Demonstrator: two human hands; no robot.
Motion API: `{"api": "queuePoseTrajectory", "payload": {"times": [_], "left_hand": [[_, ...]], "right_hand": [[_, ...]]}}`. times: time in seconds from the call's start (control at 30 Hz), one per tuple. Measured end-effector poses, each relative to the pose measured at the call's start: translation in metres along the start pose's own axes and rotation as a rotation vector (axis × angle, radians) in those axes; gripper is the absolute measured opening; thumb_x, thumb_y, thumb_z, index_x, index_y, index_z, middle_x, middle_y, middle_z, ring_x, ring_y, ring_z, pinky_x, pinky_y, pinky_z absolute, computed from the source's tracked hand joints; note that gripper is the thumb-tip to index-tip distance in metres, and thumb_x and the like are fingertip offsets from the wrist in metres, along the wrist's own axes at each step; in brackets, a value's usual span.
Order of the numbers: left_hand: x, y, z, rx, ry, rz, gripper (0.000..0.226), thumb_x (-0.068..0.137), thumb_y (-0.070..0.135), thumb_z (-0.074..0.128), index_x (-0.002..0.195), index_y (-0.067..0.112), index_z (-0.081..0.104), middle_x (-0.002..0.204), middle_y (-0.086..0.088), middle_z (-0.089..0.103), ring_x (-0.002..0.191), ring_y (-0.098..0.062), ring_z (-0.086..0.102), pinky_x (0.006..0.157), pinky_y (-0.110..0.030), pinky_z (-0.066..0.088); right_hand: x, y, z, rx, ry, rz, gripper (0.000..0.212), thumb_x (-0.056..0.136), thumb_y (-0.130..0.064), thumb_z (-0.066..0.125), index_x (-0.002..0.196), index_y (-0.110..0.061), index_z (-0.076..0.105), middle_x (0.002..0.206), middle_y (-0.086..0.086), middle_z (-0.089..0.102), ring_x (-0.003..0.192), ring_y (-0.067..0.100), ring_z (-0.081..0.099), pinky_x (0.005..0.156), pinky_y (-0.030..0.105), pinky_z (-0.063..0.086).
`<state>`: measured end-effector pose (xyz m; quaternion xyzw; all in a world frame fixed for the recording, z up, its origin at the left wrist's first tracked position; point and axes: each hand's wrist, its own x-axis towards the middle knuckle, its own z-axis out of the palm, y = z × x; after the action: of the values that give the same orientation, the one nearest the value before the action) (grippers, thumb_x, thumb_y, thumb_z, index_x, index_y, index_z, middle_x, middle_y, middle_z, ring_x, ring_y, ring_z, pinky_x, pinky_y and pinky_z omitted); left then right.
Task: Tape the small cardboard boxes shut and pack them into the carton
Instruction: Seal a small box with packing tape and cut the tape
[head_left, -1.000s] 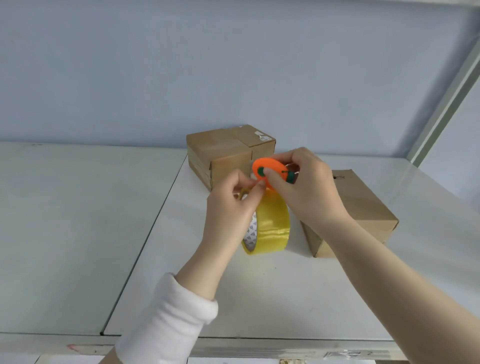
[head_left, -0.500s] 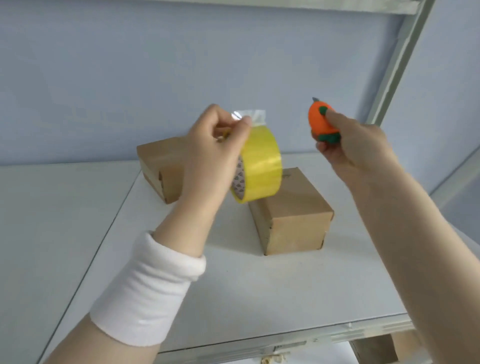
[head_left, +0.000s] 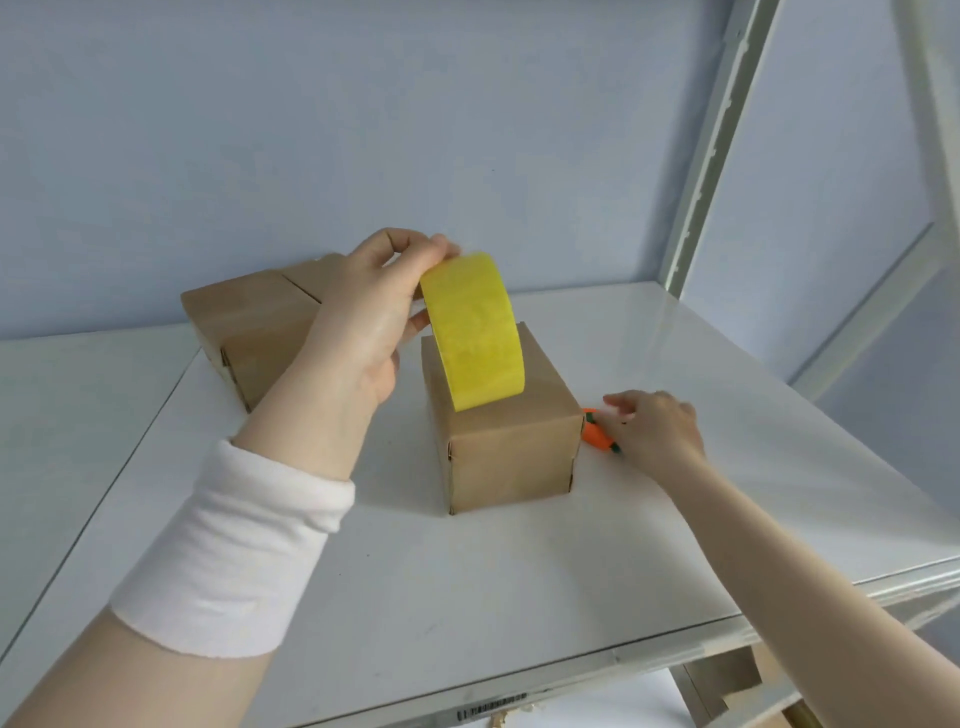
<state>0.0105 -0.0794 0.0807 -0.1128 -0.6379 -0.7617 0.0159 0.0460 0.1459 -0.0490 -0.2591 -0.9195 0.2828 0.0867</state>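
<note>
The left hand (head_left: 363, 332) has its grip closed round the yellow tape roll (head_left: 472, 332), held over the near box (head_left: 509, 457) on the bench (head_left: 467, 571). The right hand (head_left: 657, 434) lies slack, grip loose, fingers touching the orange cutter (head_left: 597, 435) beside that box. I see no free tape end, so a strip could land crooked or stick to itself. I count one roll, one cutter and seemingly three boxes, the two back boxes (head_left: 249, 327) touching; no carton in sight.
</note>
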Motion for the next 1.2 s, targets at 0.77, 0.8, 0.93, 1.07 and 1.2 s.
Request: {"api": "queuePoseTrajectory", "payload": {"times": [0.77, 0.8, 0.93, 1.07, 1.2], "left_hand": [[0.085, -0.027, -0.014, 0.271, -0.127, -0.371, 0.018, 0.086, 0.001, 0.061, 0.073, 0.013, 0.059, 0.07, 0.0, 0.056, 0.059, -0.007, 0.051, 0.044, -0.012, 0.044], [0.088, -0.029, -0.015, 0.306, -0.135, -0.337, 0.018, 0.086, 0.0, 0.06, 0.074, 0.013, 0.059, 0.07, -0.001, 0.056, 0.059, -0.006, 0.051, 0.045, -0.011, 0.044], [0.098, -0.036, -0.019, 0.452, -0.137, -0.268, 0.02, 0.085, -0.001, 0.061, 0.07, 0.012, 0.06, 0.062, -0.001, 0.059, 0.049, -0.003, 0.053, 0.044, -0.01, 0.043], [0.102, -0.039, -0.021, 0.651, -0.18, -0.213, 0.02, 0.084, 0.002, 0.062, 0.069, 0.015, 0.063, 0.043, 0.008, 0.058, 0.031, 0.004, 0.048, 0.037, -0.008, 0.037], [0.104, -0.05, -0.027, 0.654, -0.221, -0.238, 0.014, 0.086, 0.007, 0.06, 0.079, 0.018, 0.065, 0.063, 0.008, 0.064, 0.043, 0.01, 0.057, 0.053, -0.013, 0.039]], "right_hand": [[-0.051, -0.127, -0.025, 1.047, -0.373, -0.256, 0.024, 0.086, -0.033, 0.059, 0.102, -0.016, 0.064, 0.094, -0.001, 0.074, 0.095, 0.02, 0.067, 0.094, 0.04, 0.05], [-0.052, -0.125, -0.022, 1.004, -0.384, -0.27, 0.024, 0.088, -0.032, 0.059, 0.103, -0.015, 0.064, 0.094, -0.001, 0.074, 0.097, 0.02, 0.067, 0.095, 0.04, 0.049], [-0.052, -0.134, -0.013, 0.917, -0.2, -0.324, 0.028, 0.09, -0.038, 0.056, 0.09, -0.012, 0.067, 0.069, -0.01, 0.073, 0.069, -0.001, 0.064, 0.067, 0.009, 0.046], [-0.046, -0.151, -0.007, 1.021, 0.006, -0.256, 0.026, 0.087, -0.035, 0.062, 0.069, -0.015, 0.064, 0.047, -0.011, 0.063, 0.045, -0.002, 0.056, 0.048, 0.01, 0.043], [-0.044, -0.153, 0.0, 1.082, 0.076, -0.213, 0.028, 0.085, -0.04, 0.062, 0.07, -0.017, 0.066, 0.053, -0.004, 0.067, 0.053, 0.009, 0.062, 0.059, 0.026, 0.053]]}}
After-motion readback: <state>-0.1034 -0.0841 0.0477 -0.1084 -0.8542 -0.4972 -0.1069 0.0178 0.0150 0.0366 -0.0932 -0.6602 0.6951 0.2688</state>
